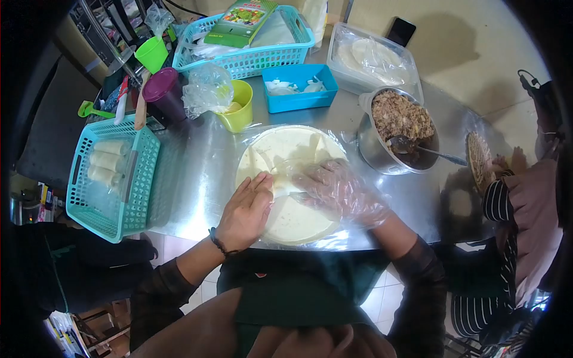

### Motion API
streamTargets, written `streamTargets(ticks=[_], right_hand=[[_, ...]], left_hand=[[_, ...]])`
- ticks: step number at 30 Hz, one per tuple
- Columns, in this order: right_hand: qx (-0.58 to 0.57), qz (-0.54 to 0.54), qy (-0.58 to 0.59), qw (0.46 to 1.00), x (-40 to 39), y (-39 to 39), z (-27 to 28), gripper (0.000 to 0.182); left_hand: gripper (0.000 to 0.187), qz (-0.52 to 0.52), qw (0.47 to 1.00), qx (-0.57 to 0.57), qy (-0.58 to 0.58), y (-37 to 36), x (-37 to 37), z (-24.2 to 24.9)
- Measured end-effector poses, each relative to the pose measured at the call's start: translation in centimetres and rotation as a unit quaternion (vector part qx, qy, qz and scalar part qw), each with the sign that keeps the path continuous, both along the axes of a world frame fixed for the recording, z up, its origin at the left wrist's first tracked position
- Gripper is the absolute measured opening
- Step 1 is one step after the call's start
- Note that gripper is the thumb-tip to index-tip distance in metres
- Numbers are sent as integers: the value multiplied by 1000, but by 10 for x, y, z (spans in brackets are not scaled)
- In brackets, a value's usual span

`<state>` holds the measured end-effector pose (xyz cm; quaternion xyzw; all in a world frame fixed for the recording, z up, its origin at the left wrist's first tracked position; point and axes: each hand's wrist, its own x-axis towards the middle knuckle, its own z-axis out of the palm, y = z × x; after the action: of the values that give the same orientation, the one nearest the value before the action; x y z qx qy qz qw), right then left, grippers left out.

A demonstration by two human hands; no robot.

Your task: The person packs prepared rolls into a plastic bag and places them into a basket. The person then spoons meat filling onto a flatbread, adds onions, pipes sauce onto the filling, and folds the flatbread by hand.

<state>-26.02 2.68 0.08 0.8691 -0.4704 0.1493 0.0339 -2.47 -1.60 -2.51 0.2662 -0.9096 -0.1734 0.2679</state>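
Note:
Round pale wrappers [295, 222] lie on clear plastic at the middle of the steel table. Across them is a partly folded wrapper roll [286, 184]. My bare left hand [246, 210], with a dark bracelet at the wrist, presses on the roll's left end, fingers close together. Over its right part lies my right hand [334, 191] in a clear plastic glove, fingers curved onto the roll. What is inside the roll is hidden. To the right stands a metal pot [374, 143] of brown filling [401, 118] with a spoon [439, 155] in it.
A teal basket [152, 173] at left holds finished rolls [107, 162]. Behind are a yellow cup [242, 113], a blue box [301, 101], a large basket [268, 58], a wrapper container [382, 68] and a phone [401, 31]. Another person [531, 209] is at right.

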Motion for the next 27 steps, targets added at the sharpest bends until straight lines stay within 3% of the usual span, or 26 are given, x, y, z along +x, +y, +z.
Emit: streamTargets(ticks=[4,6,8,9,11,13,14,17,18,19,21,22,23,26,27], right_hand=[[-27,56,33,997,-8,-11,-15,40],[-39,74,46,995,-8,-18,-11,40],[144,25,-34,989,-6,-30,7,31],[145,24,-31,989,-7,-35,8,31],[283,-24,-334,899,-10,-45,8,28],[344,-69,-330,876,-10,-62,22,29],[405,-113,-327,847,-9,-69,28,31],[403,-144,-330,841,-15,-85,10,29],[401,-145,-330,842,-15,-84,10,29],[350,-142,-376,846,-15,-80,10,28],[295,-144,-422,845,-12,-68,8,27],[204,-140,-492,834,-8,-60,8,25],[111,-133,-555,814,-5,-53,7,23],[153,-161,-555,802,-16,-30,-12,16],[140,-107,-399,900,-31,-33,-15,27]], left_hand=[[16,-4,1000,-16,6,-3,-1,0],[32,-7,1000,-26,8,-4,-4,5],[41,-21,999,19,-31,-17,-5,15],[50,-38,994,64,-77,-25,-6,21],[54,-40,991,107,-76,-48,-7,27],[53,-125,950,284,-39,-77,-10,33],[53,-101,927,352,-85,-86,-12,42],[55,-47,959,279,25,-81,-12,34],[41,-8,982,144,119,-71,-14,27],[41,-11,982,144,121,-66,-11,22],[22,19,994,83,71,-60,-5,15],[12,32,995,23,88,-56,-6,13],[12,31,995,26,90,-54,-6,14],[17,34,993,87,70,-52,-1,20],[17,31,993,86,71,-52,-1,20]])
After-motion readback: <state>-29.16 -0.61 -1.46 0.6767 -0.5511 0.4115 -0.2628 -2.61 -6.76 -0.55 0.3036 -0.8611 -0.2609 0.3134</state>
